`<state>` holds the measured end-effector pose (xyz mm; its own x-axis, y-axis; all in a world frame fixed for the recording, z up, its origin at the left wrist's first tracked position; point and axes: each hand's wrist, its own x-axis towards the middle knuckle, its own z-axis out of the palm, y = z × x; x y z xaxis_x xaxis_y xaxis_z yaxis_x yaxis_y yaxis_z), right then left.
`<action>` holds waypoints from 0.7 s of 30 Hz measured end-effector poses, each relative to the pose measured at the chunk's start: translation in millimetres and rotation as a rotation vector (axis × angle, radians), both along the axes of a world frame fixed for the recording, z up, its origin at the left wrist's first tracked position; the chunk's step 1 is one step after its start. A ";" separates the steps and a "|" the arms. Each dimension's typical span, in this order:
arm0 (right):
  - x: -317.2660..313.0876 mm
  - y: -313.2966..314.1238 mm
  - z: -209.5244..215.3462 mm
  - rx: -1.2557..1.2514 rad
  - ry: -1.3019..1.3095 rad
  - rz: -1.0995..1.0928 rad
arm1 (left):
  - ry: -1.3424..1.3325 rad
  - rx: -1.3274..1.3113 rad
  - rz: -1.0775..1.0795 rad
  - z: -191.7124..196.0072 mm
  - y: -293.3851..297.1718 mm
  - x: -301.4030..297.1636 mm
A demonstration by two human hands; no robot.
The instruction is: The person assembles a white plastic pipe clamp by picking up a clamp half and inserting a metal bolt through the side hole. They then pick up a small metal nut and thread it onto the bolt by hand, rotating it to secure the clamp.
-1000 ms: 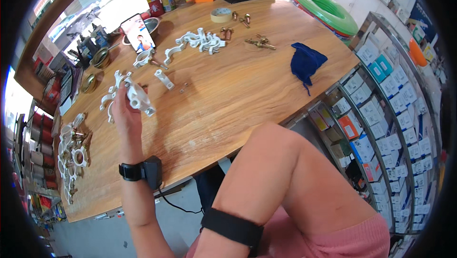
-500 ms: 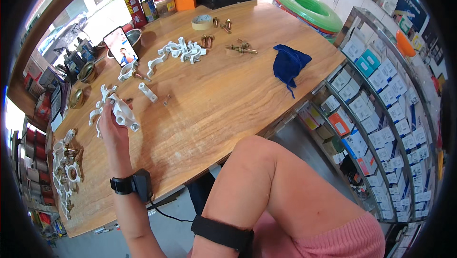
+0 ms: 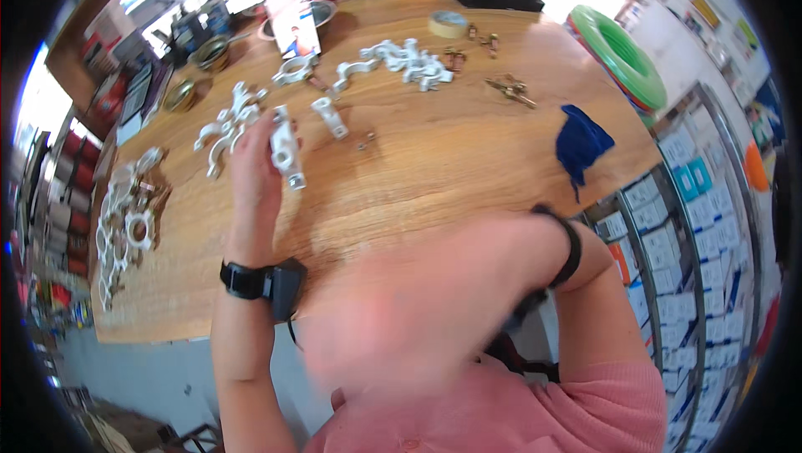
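My left hand [image 3: 253, 171] is raised over the wooden table [image 3: 434, 177] and grips a white metal pipe clamp [image 3: 284, 147] upright between thumb and fingers; a black watch sits on that wrist. Just beyond the hand lie a loose white clamp half [image 3: 330, 116] and a small screw [image 3: 365, 142]. My right hand [image 3: 376, 319] is a pink motion blur low in the middle, with a black band [image 3: 570, 248] on the wrist. Its fingers cannot be made out.
More white clamps lie in groups at the left edge [image 3: 125, 219], by my hand [image 3: 224, 123] and farther back [image 3: 403, 56]. Also on the table are a phone [image 3: 292, 23], a tape roll [image 3: 449, 24], brass fittings [image 3: 510, 90] and a blue cloth [image 3: 581, 146]. A green hose coil [image 3: 622, 56] is on the right.
My right forearm has swung across the lower view and is now blurred. The left hand still holds the white clamp, sitting more toward the middle of the view.
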<state>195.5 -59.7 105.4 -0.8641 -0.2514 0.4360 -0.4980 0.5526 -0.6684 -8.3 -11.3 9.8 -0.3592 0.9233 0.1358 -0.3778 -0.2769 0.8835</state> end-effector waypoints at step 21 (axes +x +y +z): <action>-6.6 127.5 -62.6 -0.036 -0.193 -1.213 | -0.128 -0.284 -0.254 2.1 -9.4 22.0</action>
